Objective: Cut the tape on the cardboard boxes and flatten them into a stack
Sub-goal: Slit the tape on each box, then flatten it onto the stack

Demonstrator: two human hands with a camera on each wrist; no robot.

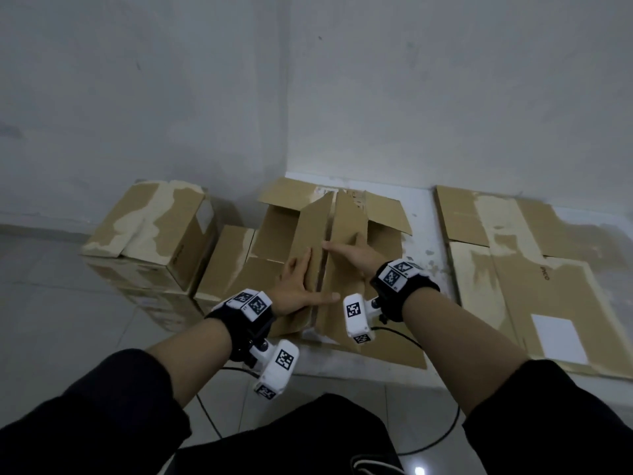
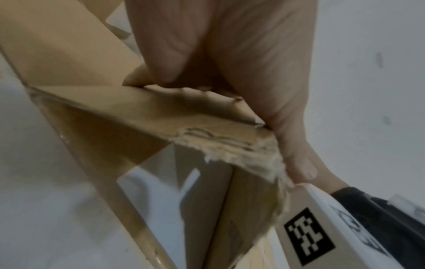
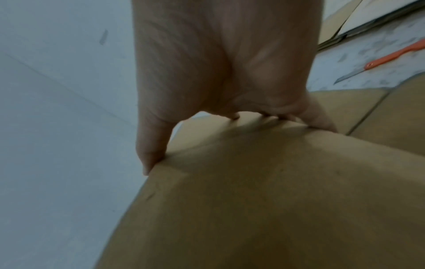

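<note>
An opened cardboard box [image 1: 274, 231] stands on the floor in front of me, its two long flaps raised and meeting in a ridge. My left hand [image 1: 301, 282] lies flat on the left flap, fingers straight and thumb spread toward the seam. In the left wrist view the left hand [image 2: 230, 54] rests on a flap with a torn, frayed edge [image 2: 230, 145]. My right hand [image 1: 352, 253] presses on the right flap, fingers pointing at the seam. In the right wrist view the right hand [image 3: 218, 63] touches the cardboard [image 3: 276, 182] with its thumb and fingertips.
Flattened cardboard sheets [image 1: 513, 269] lie stacked on the right. Two closed boxes [image 1: 150, 234] [image 1: 226, 262] stand on the left. An orange box cutter [image 3: 391, 56] lies on the floor, blade out, right of the box. Grey walls meet in a corner behind. Cables trail near my knees.
</note>
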